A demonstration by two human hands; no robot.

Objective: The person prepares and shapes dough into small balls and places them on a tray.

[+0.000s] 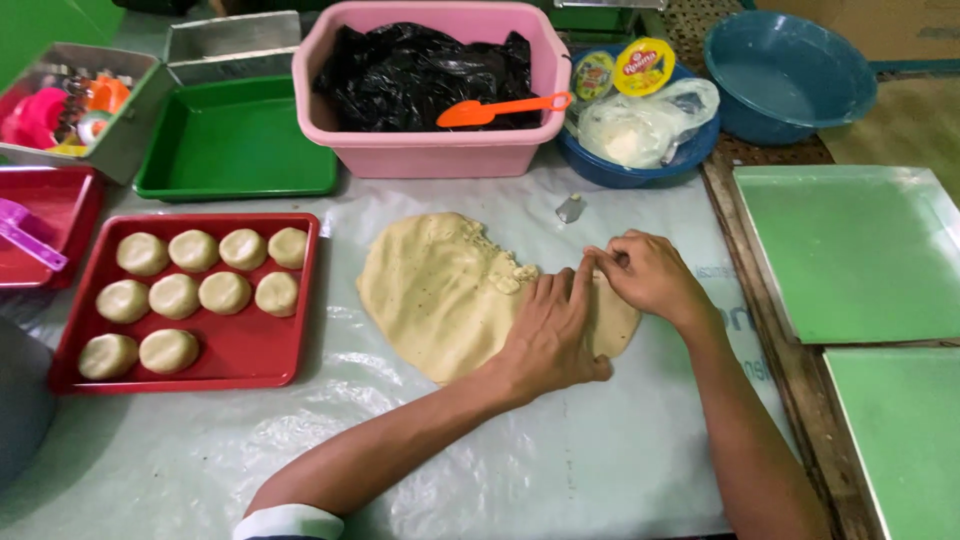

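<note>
Keep your left hand [553, 335] flat, fingers spread, steadying the flattened pale dough sheet [450, 290] while your right hand [650, 275] pinches a piece off its edge.

The tray of dough balls [250, 360] lies left of the flattened dough [440, 290], the tub [430, 150] behind it.

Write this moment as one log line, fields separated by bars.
left hand flat on dough sheet | right hand pinching dough edge | red tray holds dough balls
</note>
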